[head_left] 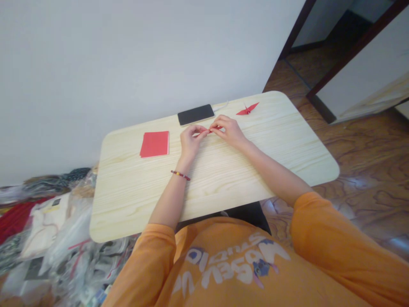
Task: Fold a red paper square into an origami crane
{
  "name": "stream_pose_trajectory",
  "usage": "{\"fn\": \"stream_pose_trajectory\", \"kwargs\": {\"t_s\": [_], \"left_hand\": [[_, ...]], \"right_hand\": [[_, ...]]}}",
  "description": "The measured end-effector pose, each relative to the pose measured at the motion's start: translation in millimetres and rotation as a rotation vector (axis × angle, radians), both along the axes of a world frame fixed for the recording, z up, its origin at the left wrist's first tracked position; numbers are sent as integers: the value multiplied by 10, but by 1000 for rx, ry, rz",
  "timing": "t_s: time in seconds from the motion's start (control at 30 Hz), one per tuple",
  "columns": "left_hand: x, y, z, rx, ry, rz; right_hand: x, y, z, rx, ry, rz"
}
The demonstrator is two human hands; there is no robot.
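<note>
A small folded piece of red paper (211,130) is pinched between my two hands above the middle of a light wooden table (223,179). My left hand (191,140) grips its left end with closed fingers; a beaded bracelet sits on that wrist. My right hand (229,129) pinches the right end. Most of the paper is hidden by my fingers. A stack of red square sheets (154,143) lies to the left of my hands. A finished red paper crane (247,110) stands at the table's far right.
A black phone (196,114) lies face up at the table's far edge by the white wall, with a white cable beside it. Bags and cloth (47,226) are piled on the floor to the left. A wooden floor and a doorway lie to the right.
</note>
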State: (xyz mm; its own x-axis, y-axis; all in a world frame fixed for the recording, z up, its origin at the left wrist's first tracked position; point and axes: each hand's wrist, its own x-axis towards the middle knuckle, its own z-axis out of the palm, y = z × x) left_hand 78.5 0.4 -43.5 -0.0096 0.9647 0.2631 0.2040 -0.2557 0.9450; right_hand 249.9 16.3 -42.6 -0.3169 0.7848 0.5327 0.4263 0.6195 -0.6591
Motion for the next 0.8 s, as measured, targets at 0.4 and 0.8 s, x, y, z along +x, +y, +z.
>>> {"fn": "stream_pose_trajectory", "kwargs": {"t_s": [0.4,0.8], "left_hand": [[-38,48,-104,-45,-189,-38],[-22,28,-63,-70,-235,-112]], "right_hand": [[2,-36,75,-43,112,-83],[-58,-79,105,-135,260,-57]]}}
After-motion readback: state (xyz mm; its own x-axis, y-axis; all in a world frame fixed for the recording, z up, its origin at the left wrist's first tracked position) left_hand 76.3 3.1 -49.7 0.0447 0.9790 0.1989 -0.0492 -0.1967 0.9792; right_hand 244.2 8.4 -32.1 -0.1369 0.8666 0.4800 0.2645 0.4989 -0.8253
